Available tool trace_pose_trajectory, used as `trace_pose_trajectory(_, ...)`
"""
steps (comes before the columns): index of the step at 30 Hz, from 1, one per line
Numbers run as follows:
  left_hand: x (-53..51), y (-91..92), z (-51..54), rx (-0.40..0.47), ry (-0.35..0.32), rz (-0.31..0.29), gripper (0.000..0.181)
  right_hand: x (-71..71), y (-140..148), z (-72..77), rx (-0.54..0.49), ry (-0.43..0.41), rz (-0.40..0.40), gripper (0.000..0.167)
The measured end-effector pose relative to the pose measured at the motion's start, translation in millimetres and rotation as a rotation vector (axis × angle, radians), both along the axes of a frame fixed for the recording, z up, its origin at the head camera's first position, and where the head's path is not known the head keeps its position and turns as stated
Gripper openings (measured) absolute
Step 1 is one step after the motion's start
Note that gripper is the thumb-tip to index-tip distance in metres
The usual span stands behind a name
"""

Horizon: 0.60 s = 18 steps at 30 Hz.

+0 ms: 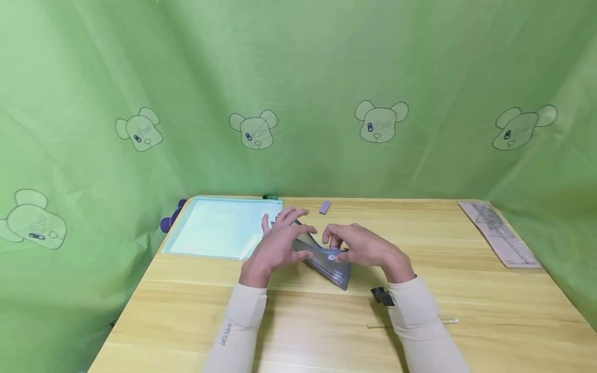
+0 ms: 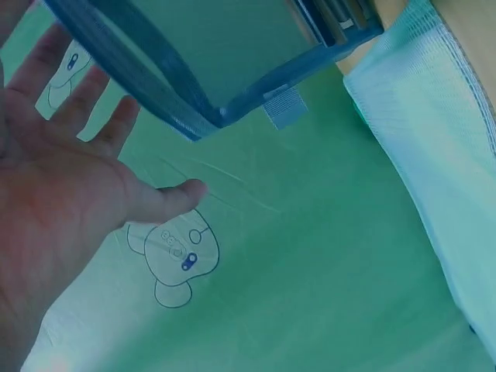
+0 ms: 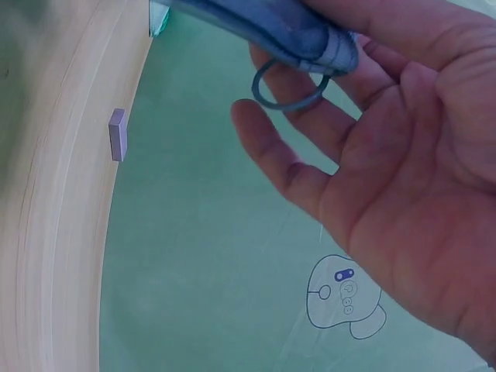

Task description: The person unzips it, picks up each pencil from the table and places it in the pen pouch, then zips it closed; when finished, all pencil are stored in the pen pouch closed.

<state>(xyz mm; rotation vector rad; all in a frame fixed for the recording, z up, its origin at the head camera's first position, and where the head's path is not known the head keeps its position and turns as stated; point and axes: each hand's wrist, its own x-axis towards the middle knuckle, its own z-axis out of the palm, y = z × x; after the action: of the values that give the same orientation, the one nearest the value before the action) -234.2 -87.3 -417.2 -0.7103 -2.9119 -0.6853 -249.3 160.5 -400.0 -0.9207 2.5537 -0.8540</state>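
A dark blue-grey mesh zip pouch (image 1: 333, 269) is held up at a tilt over the middle of the table, its mouth parted. Slim items (image 2: 337, 15) show inside it in the left wrist view; their kind is unclear. My right hand (image 1: 366, 246) pinches the pouch's top right corner between thumb and fingers. From that corner a small ring (image 3: 288, 93) hangs in the right wrist view. Close to the pouch's left end, my left hand (image 1: 280, 243) has its fingers spread and thumb extended, gripping nothing; whether a fingertip touches the pouch is unclear.
A teal-edged mesh document bag (image 1: 219, 228) lies at the back left. Behind the pouch sits a purple eraser (image 1: 325, 207). A pencil (image 1: 451, 321) lies under the right forearm. Pink-backed rulers (image 1: 501, 235) lie at the right edge. Green curtain (image 1: 317, 62) encloses the table.
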Motion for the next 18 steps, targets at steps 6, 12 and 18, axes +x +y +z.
trace_pose_trajectory(6,-0.6,3.0,-6.0,-0.005,0.03,0.044,0.013,-3.2,1,-3.5,-0.035,0.059,-0.064,0.045)
trace_pose_trajectory(12,-4.0,5.9,-7.4,0.007,0.064,0.128,0.012,-6.5,21,0.6,-0.005,0.045,-0.241,0.058)
trace_pose_trajectory(18,-5.9,10.0,-9.4,-0.004,0.113,0.184,0.013,-9.2,43,5.4,0.018,-0.111,-0.291,0.028)
